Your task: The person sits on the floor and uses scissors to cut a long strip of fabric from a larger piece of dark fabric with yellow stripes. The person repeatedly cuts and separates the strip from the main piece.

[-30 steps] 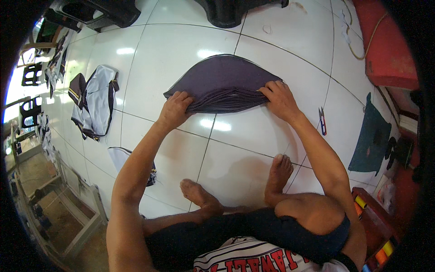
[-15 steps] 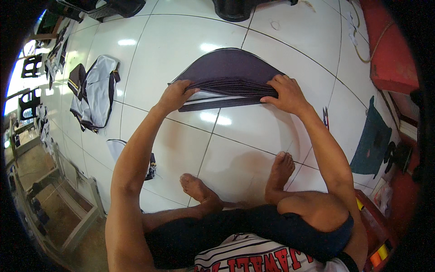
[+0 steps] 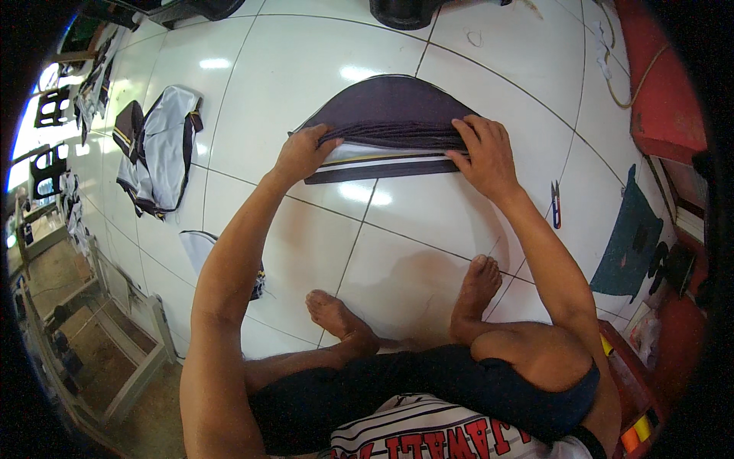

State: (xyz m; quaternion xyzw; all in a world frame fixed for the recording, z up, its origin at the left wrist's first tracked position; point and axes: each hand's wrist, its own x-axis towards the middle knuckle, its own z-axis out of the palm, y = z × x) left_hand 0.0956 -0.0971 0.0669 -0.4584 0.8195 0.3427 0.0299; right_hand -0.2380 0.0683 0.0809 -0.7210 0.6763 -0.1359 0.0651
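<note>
A stack of dark purple fabric (image 3: 394, 99) with a curved far edge lies on the tiled floor in front of me, many layered edges along its near side. Below those layers shows a straight band (image 3: 386, 167) with white, yellow and dark stripes. My left hand (image 3: 304, 151) grips the stack's left end, fingers curled over the layers and thumb pointing inward. At the opposite end, my right hand (image 3: 485, 157) holds the layers with bent fingers, its thumb on the striped band. Thread snips (image 3: 556, 205) lie to the right of that hand.
Bundled white-and-dark garments (image 3: 157, 149) and another pale piece (image 3: 197, 251) lie leftward. A grey metal frame (image 3: 145, 359) is at lower left. A dark green cloth (image 3: 623, 245) and red raised edge (image 3: 657, 115) are rightward, black plastic furniture (image 3: 397, 11) at the top, my bare feet below.
The striped band, hidden a second ago, has come into sight under the layers. Both hands have moved slightly away from me, and their grip on the stack's ends has shifted.
</note>
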